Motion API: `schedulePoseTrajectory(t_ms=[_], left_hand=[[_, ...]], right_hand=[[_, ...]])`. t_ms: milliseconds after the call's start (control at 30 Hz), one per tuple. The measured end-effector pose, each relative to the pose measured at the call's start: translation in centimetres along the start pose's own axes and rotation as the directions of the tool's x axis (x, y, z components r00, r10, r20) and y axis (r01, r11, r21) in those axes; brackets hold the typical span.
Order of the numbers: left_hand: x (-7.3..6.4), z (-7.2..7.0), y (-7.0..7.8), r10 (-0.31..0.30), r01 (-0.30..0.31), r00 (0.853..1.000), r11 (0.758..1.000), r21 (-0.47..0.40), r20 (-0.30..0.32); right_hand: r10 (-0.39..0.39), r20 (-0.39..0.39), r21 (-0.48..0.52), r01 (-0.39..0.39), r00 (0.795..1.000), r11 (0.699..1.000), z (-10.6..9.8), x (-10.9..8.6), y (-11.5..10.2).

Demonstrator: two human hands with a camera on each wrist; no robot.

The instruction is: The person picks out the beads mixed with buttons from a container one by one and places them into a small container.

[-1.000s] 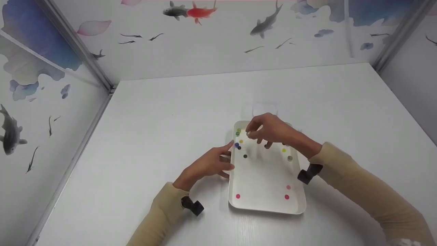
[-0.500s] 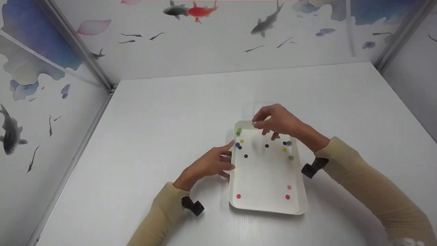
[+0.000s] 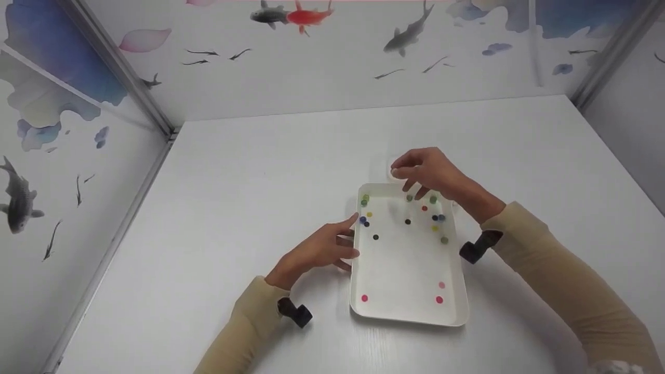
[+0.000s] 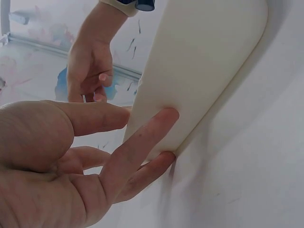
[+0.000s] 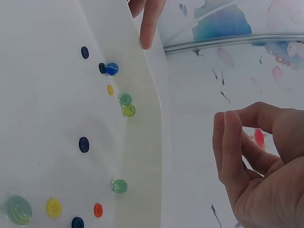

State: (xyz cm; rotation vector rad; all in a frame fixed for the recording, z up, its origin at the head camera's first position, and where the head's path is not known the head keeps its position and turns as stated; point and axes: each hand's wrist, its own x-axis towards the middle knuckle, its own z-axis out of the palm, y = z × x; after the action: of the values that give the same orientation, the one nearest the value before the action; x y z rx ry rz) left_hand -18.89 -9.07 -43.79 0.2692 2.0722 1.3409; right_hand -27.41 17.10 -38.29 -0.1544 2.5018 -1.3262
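Note:
My left hand rests at the left side of a white tray. In the left wrist view its extended fingers touch the tray's outer wall. Beyond the tray's far edge my right hand is raised, with thumb and fingertips pinched together. A small pale thing shows at those fingertips; I cannot tell if it is a button or a marble. Below the right hand, partly covered, stands a clear container. Buttons, such as a yellow one and a dark one, lie in the tray among glass marbles.
A blue marble lies near the tray's left wall, beside a dark button. Pink and red buttons lie at the tray's near end. Panels with painted fish enclose the white table at the back and sides.
My right hand has risen away from the tray's far left part, moving forward and right past the far edge. The left hand stays at the tray's side.

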Motion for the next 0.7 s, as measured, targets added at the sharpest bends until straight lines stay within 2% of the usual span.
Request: schedulePoseTrajectory(t_ms=[267,433,700], left_hand=[[0.1,0.0,-0.1,0.005,-0.005,1.0,1.0,-0.01,0.003],[0.0,0.0,-0.1,0.01,-0.01,1.0,1.0,-0.022,0.002],[0.0,0.0,-0.1,0.009,-0.009,1.0,1.0,0.005,-0.007]], right_hand=[[0.003,-0.078,0.082,0.003,0.997,0.997,-1.1,0.9,0.5],[-0.001,-0.099,0.124,0.013,0.995,0.992,-1.6,1.4,0.6],[0.009,-0.118,0.11,0.004,0.993,0.994,-1.8,2.7,0.9]])
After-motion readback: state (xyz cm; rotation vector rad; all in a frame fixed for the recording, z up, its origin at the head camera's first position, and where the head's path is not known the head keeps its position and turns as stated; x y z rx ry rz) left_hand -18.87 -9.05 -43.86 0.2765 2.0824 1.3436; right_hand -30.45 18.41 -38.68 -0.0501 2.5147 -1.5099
